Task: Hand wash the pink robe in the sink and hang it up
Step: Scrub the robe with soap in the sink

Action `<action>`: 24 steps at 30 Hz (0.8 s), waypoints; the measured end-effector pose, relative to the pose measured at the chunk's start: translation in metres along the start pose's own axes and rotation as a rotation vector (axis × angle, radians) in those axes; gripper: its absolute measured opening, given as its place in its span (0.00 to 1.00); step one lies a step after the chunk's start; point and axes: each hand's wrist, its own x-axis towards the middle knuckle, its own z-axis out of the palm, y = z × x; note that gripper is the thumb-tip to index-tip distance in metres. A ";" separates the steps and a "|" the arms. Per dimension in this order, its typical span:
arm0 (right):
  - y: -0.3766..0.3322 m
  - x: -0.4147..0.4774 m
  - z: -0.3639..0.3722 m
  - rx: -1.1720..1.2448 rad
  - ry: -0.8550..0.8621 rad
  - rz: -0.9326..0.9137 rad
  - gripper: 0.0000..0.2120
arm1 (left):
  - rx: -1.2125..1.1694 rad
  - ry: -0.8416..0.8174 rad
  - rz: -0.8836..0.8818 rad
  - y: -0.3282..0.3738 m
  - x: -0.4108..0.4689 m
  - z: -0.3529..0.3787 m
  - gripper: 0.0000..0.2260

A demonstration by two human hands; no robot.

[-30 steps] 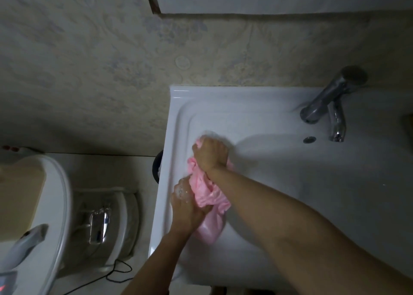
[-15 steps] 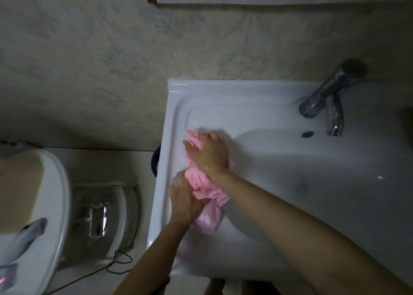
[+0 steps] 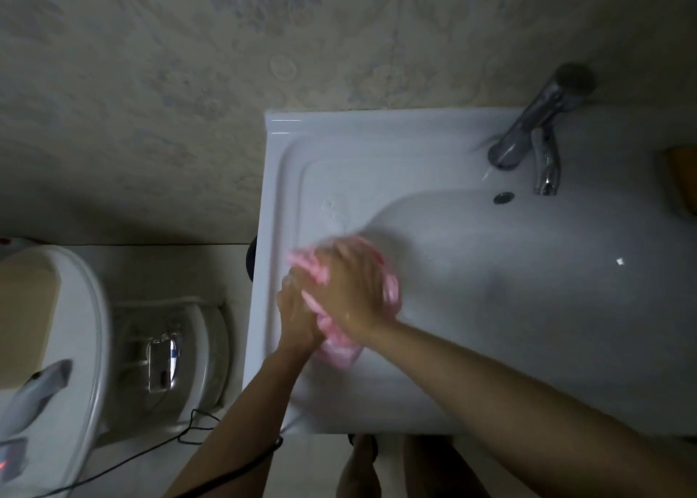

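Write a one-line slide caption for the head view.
Left hand and right hand rub the bunched pink robe on the sink's flat left side.

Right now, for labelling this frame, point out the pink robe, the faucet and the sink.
pink robe [image 3: 341,352]: head view, lower bunched end.
faucet [image 3: 528,126]: head view, chrome body.
sink [image 3: 272,196]: head view, left rim.

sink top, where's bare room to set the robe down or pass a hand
Crowded: front of the flat ledge, where left hand, right hand and pink robe bunch. Free: that ledge behind them, between the sink's left rim and basin; also the basin right of them, below the faucet.
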 end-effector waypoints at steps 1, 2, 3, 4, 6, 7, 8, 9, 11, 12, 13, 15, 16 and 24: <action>-0.001 -0.011 0.005 -0.068 0.016 -0.025 0.14 | -0.021 -0.028 -0.020 -0.003 0.001 0.002 0.15; 0.002 -0.005 0.008 -0.091 0.021 -0.034 0.12 | 0.021 -0.057 -0.014 -0.006 0.001 0.005 0.19; 0.006 0.015 0.012 -0.122 0.046 -0.010 0.12 | 0.061 -0.079 0.010 -0.010 0.003 0.009 0.27; 0.008 0.039 0.013 -0.162 0.010 0.040 0.13 | 0.066 -0.045 0.022 -0.008 0.003 0.007 0.33; 0.006 0.079 0.007 -0.199 -0.101 0.135 0.16 | 0.029 0.005 0.039 0.005 0.005 0.000 0.37; 0.008 0.089 0.006 -0.175 -0.107 0.178 0.17 | 0.016 0.050 0.060 0.010 0.005 -0.001 0.36; 0.007 0.089 0.001 -0.122 -0.092 0.206 0.17 | -0.007 0.066 0.065 0.011 0.004 -0.002 0.33; 0.004 0.075 -0.002 -0.063 -0.070 0.206 0.17 | 0.000 0.080 0.089 0.009 0.004 0.001 0.29; -0.005 0.019 0.001 -0.021 0.004 0.088 0.17 | -0.032 0.101 0.060 0.004 0.000 0.003 0.19; -0.010 -0.005 0.003 -0.052 0.025 0.020 0.18 | -0.076 0.093 0.040 0.002 -0.003 0.004 0.17; -0.009 -0.016 0.007 -0.123 0.031 -0.042 0.18 | -0.111 0.089 0.034 0.000 -0.004 0.007 0.17; 0.000 0.011 0.014 -0.241 -0.087 -0.044 0.16 | -0.065 0.113 0.039 0.007 -0.004 0.003 0.18; 0.003 0.037 0.016 -0.255 -0.130 0.025 0.16 | -0.054 0.109 0.059 0.006 -0.003 0.003 0.21; 0.031 0.114 -0.024 0.663 -0.260 0.472 0.21 | 0.032 0.136 0.135 0.048 0.001 -0.019 0.32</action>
